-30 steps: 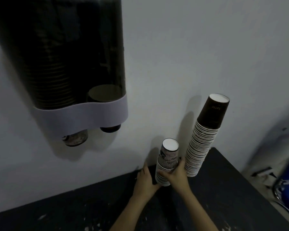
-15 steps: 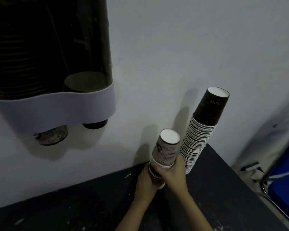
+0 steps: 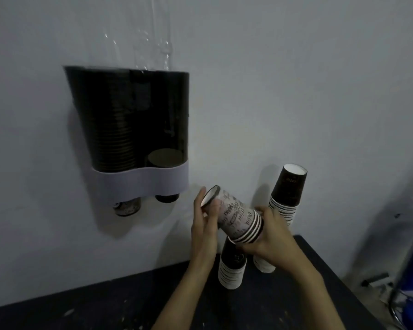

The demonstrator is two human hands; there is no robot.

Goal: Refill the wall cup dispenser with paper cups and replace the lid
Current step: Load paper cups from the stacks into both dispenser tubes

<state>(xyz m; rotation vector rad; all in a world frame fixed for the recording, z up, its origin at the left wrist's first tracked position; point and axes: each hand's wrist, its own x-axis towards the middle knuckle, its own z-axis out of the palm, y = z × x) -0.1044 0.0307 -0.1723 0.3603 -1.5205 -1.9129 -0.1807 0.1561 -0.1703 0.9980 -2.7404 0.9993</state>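
Drinks or break corner: wall-mounted cup dispenser (image 3: 129, 139), paper cup stacks (image 3: 287, 198) on scuffed black table (image 3: 81, 310)

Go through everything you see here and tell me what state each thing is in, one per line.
Wall dispenser: top open, no lid; left tube stacked high, right tube nearly empty.
Small cup stack: lifted, tipped sideways, held by both hands.
Left hand: closed on the stack's base end.
Right hand: closed on its rim end.
Short stack: upside down on counter.
Tall stack: upside down, leaning by wall.

Dark table (image 3: 284, 303) with 2 cup stacks (image 3: 231, 270) upside down.
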